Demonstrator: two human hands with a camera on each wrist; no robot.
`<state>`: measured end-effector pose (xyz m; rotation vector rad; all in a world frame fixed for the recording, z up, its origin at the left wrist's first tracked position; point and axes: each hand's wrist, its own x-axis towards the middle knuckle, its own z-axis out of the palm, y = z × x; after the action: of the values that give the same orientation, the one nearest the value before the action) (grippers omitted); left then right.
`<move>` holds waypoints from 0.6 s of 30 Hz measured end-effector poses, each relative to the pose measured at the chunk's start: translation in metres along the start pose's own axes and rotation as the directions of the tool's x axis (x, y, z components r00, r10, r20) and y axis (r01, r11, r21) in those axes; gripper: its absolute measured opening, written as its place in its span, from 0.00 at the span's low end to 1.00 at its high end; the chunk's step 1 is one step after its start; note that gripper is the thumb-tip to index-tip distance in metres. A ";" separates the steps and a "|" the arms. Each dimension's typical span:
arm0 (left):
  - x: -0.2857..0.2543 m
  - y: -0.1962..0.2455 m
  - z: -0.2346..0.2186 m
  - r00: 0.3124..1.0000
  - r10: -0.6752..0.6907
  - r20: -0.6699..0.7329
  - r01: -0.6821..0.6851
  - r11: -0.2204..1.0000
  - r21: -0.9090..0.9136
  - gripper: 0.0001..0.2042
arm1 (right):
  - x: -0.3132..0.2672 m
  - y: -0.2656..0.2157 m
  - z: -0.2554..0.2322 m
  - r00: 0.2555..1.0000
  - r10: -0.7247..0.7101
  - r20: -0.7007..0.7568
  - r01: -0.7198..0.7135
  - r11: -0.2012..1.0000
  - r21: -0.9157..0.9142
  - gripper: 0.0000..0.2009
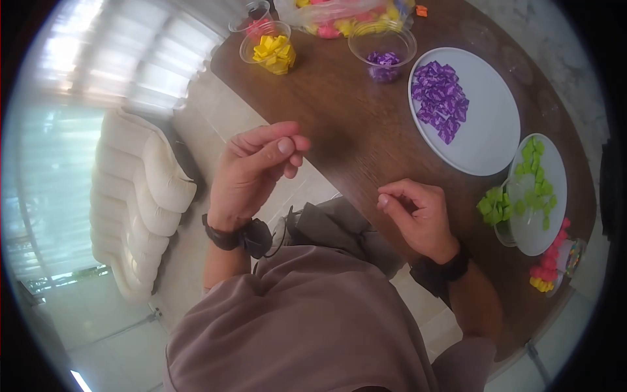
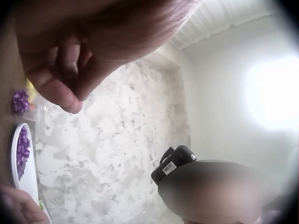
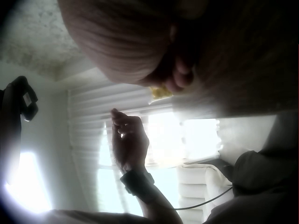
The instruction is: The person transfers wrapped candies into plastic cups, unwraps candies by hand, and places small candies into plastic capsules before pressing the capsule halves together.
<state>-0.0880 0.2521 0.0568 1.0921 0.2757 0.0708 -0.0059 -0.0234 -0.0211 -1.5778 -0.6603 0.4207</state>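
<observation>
My left hand is raised beside the table's near edge, its thumb tip against the index finger and the other fingers curled. Nothing shows between those fingertips in the left wrist view. Over the near edge is my right hand, fingers loosely bent, with a small gap between thumb and index finger and nothing held. Beyond it lies a large white plate with a heap of small purple pieces on its left part. A clear plastic bowl behind the plate contains more purple pieces.
Right of the large plate, a smaller white plate bears green pieces, next to more green pieces. Pink pieces lie near the right edge. At the back stand yellow pieces in a cup and a plastic bag. A cream cushioned seat is at left.
</observation>
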 end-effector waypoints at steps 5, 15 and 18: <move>0.000 -0.008 0.018 1.000 0.004 0.026 -0.002 0.997 -0.081 0.13 | -0.001 -0.001 0.001 1.000 -0.001 0.010 0.001 1.000 -0.006 0.04; -0.003 -0.018 0.041 0.985 0.162 -0.054 -0.159 0.986 0.056 0.14 | 0.001 -0.002 0.001 1.000 0.008 0.008 -0.008 1.000 -0.015 0.04; -0.005 -0.019 0.047 0.965 0.233 -0.120 -0.210 0.961 0.181 0.15 | -0.001 -0.003 0.001 1.000 0.013 0.008 -0.013 1.000 -0.007 0.04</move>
<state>-0.0824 0.2017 0.0614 1.2849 0.2882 0.3318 -0.0081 -0.0232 -0.0189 -1.5886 -0.6584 0.4350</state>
